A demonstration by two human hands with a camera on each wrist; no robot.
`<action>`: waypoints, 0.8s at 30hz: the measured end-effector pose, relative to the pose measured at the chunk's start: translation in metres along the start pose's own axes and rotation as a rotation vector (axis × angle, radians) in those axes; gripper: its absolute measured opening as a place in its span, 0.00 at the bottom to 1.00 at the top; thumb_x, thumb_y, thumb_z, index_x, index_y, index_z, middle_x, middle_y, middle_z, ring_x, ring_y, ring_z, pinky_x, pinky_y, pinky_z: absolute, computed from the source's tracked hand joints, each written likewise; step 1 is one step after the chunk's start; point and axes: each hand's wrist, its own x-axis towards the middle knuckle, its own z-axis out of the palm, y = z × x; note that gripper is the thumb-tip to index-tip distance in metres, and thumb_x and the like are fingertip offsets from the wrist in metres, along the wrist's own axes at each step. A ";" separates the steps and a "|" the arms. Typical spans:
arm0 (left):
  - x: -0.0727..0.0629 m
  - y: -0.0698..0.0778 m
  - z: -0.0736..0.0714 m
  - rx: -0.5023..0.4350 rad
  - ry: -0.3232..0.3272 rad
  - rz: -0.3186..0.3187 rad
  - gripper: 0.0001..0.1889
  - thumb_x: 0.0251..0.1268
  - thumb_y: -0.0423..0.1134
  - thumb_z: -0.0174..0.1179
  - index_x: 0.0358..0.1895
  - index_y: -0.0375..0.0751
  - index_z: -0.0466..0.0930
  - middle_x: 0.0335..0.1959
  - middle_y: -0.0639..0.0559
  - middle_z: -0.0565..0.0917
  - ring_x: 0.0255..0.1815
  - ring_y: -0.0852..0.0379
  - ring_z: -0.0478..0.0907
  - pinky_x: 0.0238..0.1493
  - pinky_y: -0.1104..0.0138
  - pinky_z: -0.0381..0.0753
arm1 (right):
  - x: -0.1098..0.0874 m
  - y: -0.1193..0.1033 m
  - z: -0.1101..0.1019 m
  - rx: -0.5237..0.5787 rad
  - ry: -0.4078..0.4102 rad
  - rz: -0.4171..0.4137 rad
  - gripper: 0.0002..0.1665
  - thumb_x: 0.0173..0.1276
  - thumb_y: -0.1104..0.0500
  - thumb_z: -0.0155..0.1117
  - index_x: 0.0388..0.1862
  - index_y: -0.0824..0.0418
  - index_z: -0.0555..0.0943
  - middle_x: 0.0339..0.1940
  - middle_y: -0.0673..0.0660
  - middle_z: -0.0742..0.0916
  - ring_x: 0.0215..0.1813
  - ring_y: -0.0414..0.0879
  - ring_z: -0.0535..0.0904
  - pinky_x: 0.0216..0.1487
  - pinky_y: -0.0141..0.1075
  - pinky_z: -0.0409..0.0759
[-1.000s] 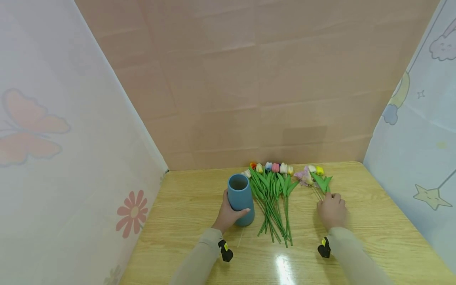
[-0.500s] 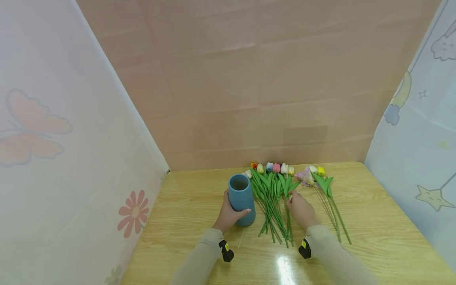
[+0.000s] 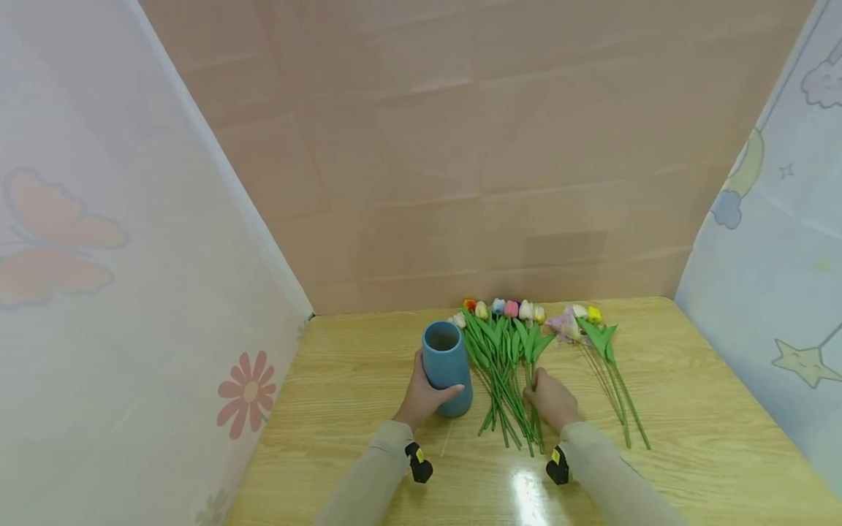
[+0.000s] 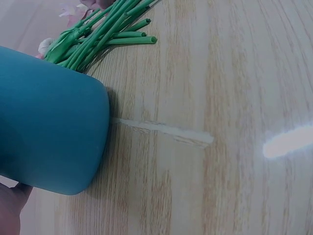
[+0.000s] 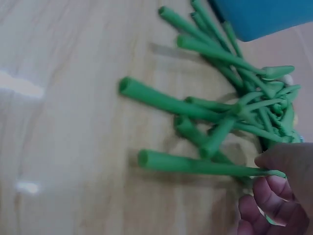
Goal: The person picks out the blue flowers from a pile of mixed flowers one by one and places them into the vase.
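A tall blue vase (image 3: 449, 372) stands on the table left of the flowers, its mouth tipped slightly away from upright. My left hand (image 3: 419, 400) grips it from the left, thumb across the front. Beside it lies a bunch of artificial tulips (image 3: 493, 351), heads at the back and green stems crossing toward me. At the bunch's right side, my right hand (image 3: 554, 400) pinches one tulip stem (image 5: 200, 164) between thumb and forefinger; the right wrist view shows its cut end pointing out past the other stems. That flower's head lies among the others.
Further right on the wood-grain table (image 3: 691, 409) lie two separate stems with a yellow tulip (image 3: 594, 314), a white one and a lilac flower (image 3: 562, 325). A brown panel (image 3: 421, 183) stands behind; printed panels flank both sides.
My right hand has left the yellow tulip on the right and moved left to the bunch, then slid slightly down to a stem there. My left hand stays on the vase.
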 end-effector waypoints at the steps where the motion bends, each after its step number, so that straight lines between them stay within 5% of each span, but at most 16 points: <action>1: 0.000 0.000 0.000 0.001 -0.001 -0.001 0.51 0.53 0.46 0.73 0.73 0.65 0.44 0.69 0.50 0.63 0.68 0.43 0.65 0.61 0.40 0.68 | 0.000 0.000 -0.002 0.021 0.001 0.004 0.12 0.71 0.56 0.58 0.35 0.61 0.67 0.16 0.52 0.72 0.17 0.42 0.64 0.18 0.33 0.60; 8: 0.000 0.001 0.000 0.002 -0.009 -0.014 0.51 0.54 0.45 0.73 0.74 0.65 0.43 0.70 0.51 0.62 0.69 0.44 0.64 0.62 0.41 0.67 | 0.001 0.009 -0.029 0.152 0.025 0.020 0.18 0.75 0.59 0.51 0.55 0.71 0.69 0.36 0.64 0.83 0.24 0.45 0.75 0.22 0.38 0.71; 15: -0.002 0.010 -0.001 -0.005 -0.018 -0.017 0.51 0.54 0.44 0.73 0.74 0.63 0.44 0.70 0.50 0.62 0.69 0.43 0.64 0.63 0.41 0.67 | -0.001 0.018 -0.059 0.069 0.097 0.037 0.20 0.76 0.59 0.47 0.60 0.71 0.69 0.39 0.67 0.84 0.18 0.45 0.72 0.17 0.37 0.69; 24: 0.000 0.002 0.000 0.013 -0.008 0.001 0.52 0.53 0.47 0.73 0.74 0.65 0.43 0.70 0.50 0.62 0.69 0.42 0.64 0.61 0.40 0.68 | -0.010 0.017 -0.085 0.055 0.302 -0.092 0.24 0.77 0.53 0.47 0.62 0.68 0.71 0.38 0.64 0.85 0.12 0.40 0.64 0.11 0.33 0.63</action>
